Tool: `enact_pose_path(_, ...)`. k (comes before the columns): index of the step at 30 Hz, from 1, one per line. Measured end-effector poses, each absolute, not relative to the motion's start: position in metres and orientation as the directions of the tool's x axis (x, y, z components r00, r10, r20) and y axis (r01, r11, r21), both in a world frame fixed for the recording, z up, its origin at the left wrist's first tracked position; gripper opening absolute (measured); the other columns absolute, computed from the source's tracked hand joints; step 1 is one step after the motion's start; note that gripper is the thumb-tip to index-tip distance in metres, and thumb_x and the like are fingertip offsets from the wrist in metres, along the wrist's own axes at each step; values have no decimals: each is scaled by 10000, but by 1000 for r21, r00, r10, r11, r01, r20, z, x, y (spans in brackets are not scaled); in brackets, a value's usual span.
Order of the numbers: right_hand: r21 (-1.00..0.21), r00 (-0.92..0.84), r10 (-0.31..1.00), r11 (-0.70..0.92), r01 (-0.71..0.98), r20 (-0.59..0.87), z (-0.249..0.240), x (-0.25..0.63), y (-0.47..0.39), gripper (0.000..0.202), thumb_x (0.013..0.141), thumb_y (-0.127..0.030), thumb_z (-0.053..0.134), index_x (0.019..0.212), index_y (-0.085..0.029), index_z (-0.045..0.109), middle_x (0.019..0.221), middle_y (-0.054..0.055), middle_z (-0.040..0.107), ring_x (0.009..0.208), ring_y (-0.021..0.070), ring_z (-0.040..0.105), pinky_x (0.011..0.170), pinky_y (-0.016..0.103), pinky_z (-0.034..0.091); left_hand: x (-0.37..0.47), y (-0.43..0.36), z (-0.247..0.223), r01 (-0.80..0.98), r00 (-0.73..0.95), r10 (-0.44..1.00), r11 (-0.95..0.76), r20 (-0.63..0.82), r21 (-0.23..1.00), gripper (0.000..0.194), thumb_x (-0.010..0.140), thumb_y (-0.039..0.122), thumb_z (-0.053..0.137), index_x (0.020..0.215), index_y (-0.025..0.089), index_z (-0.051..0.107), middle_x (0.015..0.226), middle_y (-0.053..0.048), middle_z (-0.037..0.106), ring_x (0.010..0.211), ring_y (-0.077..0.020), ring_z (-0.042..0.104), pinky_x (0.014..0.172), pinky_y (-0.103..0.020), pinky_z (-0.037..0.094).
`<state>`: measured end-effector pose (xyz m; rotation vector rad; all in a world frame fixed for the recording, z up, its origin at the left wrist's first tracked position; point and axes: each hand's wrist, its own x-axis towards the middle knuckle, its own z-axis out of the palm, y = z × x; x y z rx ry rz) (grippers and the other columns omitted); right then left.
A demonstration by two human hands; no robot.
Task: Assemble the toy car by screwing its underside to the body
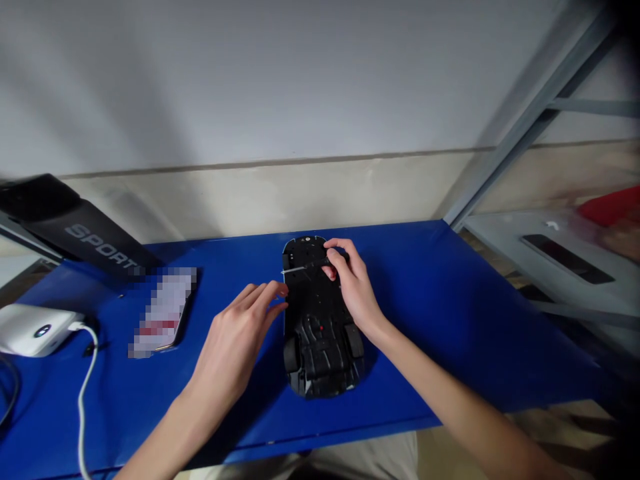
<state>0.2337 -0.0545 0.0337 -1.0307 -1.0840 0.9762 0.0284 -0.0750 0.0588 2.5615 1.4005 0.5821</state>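
A black toy car (320, 333) lies upside down on the blue table (420, 313), its wheels and underside facing up. My right hand (355, 283) is closed around the dark handle of a screwdriver (296, 269) above the car's far half. The thin metal shaft points left and lies nearly level across the underside, its tip by the car's left edge. At the car's left side is my left hand (245, 320), fingers bent and thumb a little apart, with nothing seen between them. Whether its fingertips touch the car I cannot tell.
To the left lie a phone (167, 310) with a blurred screen and a white device (37, 330) with a white cable (83, 393). Behind them leans a dark box marked SPORT (95, 233). A metal frame (530, 113) rises at right, beside another table holding a dark phone (567, 257).
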Motion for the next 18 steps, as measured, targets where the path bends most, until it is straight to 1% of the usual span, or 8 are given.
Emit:
enact_pose_path(3,-964,189,957,244,-106,221,35,233,-56,146,953,-418,528,1004,-283,548,741,-37,472,653,125,456,684,300,410,30,-77,60,779,485,837,-546,255,310,150,1019,346,458,1101,269,556,1089,-29,695,921,-225,671,780,-331,507)
enact_pose_path(8,-959,177,956,255,-121,232,36,229,-57,133,960,-405,523,1000,-279,544,719,-42,463,645,121,448,682,295,415,32,-76,60,789,455,853,-519,255,328,144,1018,331,455,1090,268,564,1086,-21,714,912,-219,702,754,-301,499)
enact_pose_path(11,-952,169,953,275,-137,251,38,225,-58,129,961,-395,526,1003,-274,544,733,-43,463,647,111,447,680,284,418,31,-68,61,765,446,859,-511,251,391,112,990,323,509,1049,269,587,1065,0,732,930,-214,716,749,-280,493)
enact_pose_path(14,-943,168,946,300,-143,276,40,221,-58,129,958,-393,532,1007,-275,546,759,-41,466,653,106,456,678,279,423,28,-57,61,729,458,862,-505,219,462,65,939,308,576,972,266,611,961,17,750,888,-214,722,741,-275,488)
enact_pose_path(18,-939,166,946,303,-161,277,45,215,-59,143,959,-407,523,1023,-282,544,739,-43,462,641,110,455,655,274,419,24,-46,54,694,450,872,-478,193,538,53,881,229,577,906,247,619,890,8,744,828,-208,713,740,-283,495)
